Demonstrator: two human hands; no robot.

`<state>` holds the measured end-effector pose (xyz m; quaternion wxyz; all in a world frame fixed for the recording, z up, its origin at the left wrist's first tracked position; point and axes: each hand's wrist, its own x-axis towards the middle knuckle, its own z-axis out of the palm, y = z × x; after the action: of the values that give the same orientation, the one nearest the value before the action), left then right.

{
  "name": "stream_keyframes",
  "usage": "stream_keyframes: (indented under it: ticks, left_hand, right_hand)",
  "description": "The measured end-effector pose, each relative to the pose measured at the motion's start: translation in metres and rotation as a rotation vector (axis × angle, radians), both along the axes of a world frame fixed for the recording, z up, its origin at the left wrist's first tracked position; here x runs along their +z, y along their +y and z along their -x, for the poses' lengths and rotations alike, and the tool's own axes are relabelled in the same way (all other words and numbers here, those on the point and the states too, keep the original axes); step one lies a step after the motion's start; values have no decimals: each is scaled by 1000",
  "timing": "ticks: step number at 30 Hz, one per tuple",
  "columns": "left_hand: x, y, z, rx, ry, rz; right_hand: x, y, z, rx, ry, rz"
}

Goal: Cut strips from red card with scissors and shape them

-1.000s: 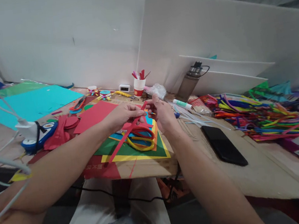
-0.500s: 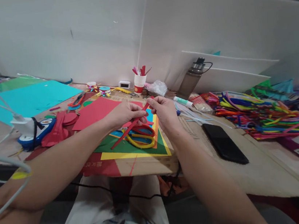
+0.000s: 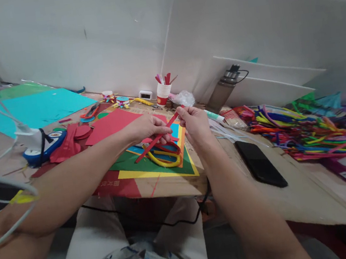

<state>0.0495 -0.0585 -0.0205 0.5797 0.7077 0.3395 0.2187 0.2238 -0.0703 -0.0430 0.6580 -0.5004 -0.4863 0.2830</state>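
Note:
A narrow red paper strip [image 3: 173, 120] runs slantwise between my hands above the worktop. My left hand [image 3: 150, 129] pinches it near the middle, and its lower end hangs down to the left. My right hand [image 3: 192, 120] is closed on the strip's upper end. Right below my left hand lie scissors with red and yellow handles [image 3: 165, 163], partly hidden by my fingers and the strip. Under them are stacked sheets of green paper [image 3: 124, 163], yellow, orange and blue. A red sheet [image 3: 111, 124] lies behind my left wrist.
A paper cup [image 3: 163, 94] with red sticks stands at the back, a grey bottle [image 3: 223, 89] to its right. A black phone [image 3: 259, 164] lies on cardboard by my right forearm. Farther right are many coloured pipe cleaners [image 3: 307, 133]. A white cable [image 3: 1, 203] loops over my left arm.
My hands have moved slightly apart, the right one a little up and right, so more of the red strip shows between them. The whole view has shifted a little.

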Motion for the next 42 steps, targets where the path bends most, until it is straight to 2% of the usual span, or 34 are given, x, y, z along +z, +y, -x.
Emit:
stream_keyframes:
  ticks: [6, 11, 20, 23, 28, 32, 36, 42]
  left_hand:
    - [0, -2, 1, 8, 41, 1]
    - [-7, 0, -1, 9, 74, -26]
    - [-8, -3, 0, -11, 22, 13]
    - [-10, 0, 1, -38, -7, 58]
    - [-13, 10, 3, -40, -139, 208]
    - [-13, 11, 3, -47, -181, 236]
    - [-13, 8, 0, 5, -223, 159]
    - [-7, -2, -3, 4, -115, 121]
  right_hand:
    - [9, 0, -7, -34, 74, -20]
    - [14, 0, -9, -82, 129, -44]
    - [16, 0, -14, -36, 147, -48]
    - [18, -1, -16, 28, 137, -27]
    - [15, -5, -11, 217, 23, 103]
    - [9, -9, -5, 271, -74, 119]
    - [5, -7, -4, 259, -74, 96]
    - [14, -5, -14, 121, 74, 38]
